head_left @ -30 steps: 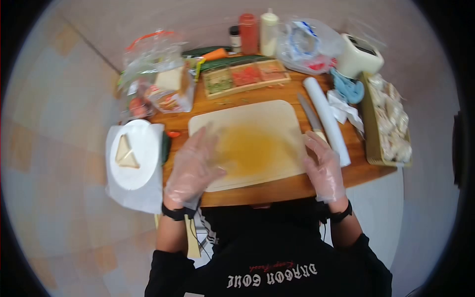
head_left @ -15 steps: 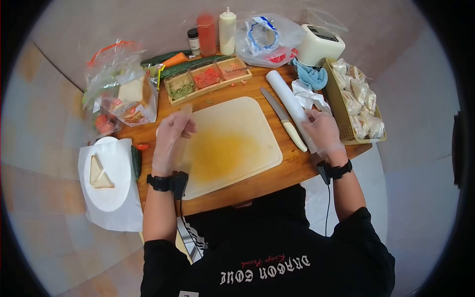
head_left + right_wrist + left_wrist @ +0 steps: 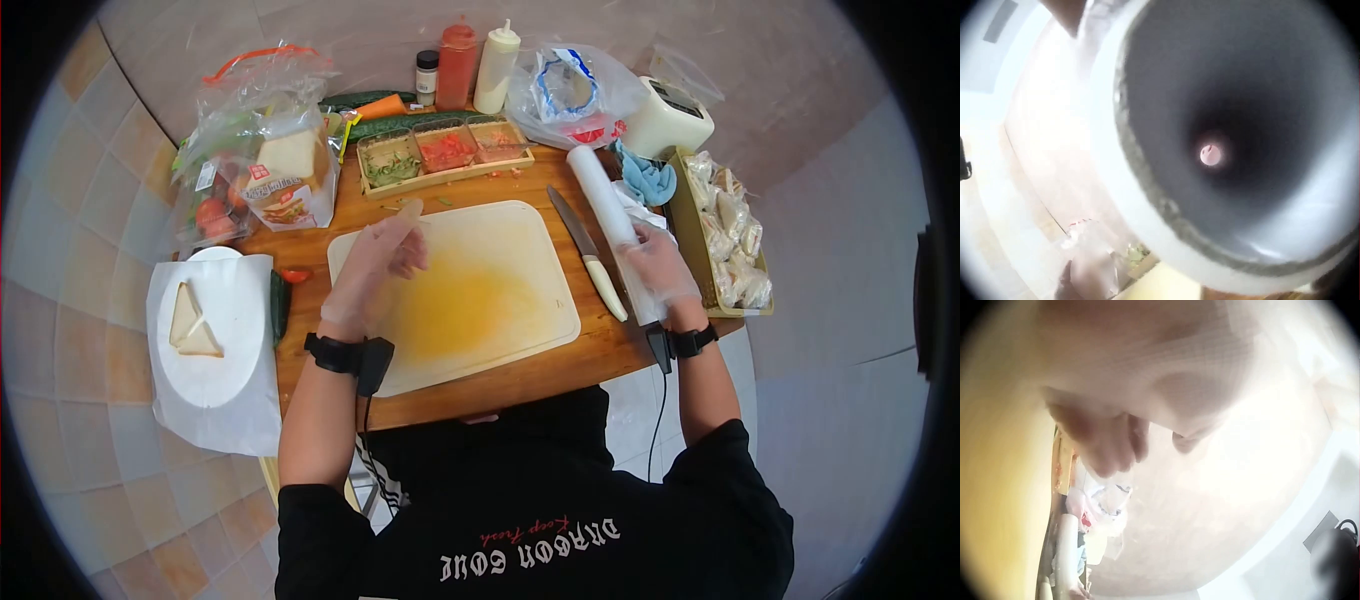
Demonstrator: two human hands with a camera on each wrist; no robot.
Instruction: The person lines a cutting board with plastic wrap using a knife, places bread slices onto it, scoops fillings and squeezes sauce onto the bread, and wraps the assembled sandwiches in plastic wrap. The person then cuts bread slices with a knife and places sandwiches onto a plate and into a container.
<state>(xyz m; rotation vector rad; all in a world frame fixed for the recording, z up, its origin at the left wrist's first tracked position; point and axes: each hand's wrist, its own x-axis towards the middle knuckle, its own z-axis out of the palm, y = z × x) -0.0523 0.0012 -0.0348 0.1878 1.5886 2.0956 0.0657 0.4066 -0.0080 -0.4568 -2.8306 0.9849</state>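
My gloved right hand (image 3: 660,265) grips the near part of a white roll of plastic wrap (image 3: 603,195) at the right of the table. In the right wrist view, the roll's hollow core (image 3: 1241,206) fills much of the picture, and that hand's fingers are mostly hidden. My gloved left hand (image 3: 378,265) hovers over the left part of a cream cutting board (image 3: 530,240) with a yellow stain, its fingers loosely bent and nothing seen in them. A knife (image 3: 590,255) with a cream handle lies between board and roll.
Sandwich halves (image 3: 193,325) lie on a white plate (image 3: 215,385) at left. Behind the board stand a tray of chopped vegetables (image 3: 445,150), sauce bottles (image 3: 457,70) and bagged bread (image 3: 290,170). A basket of wrapped food (image 3: 690,235), a blue cloth (image 3: 648,178) and a toaster (image 3: 672,115) are at right.
My right hand has gone from the board's right edge to the plastic wrap roll and taken hold of it. The left hand has drawn up, its fingers more bent. The head view has shifted.
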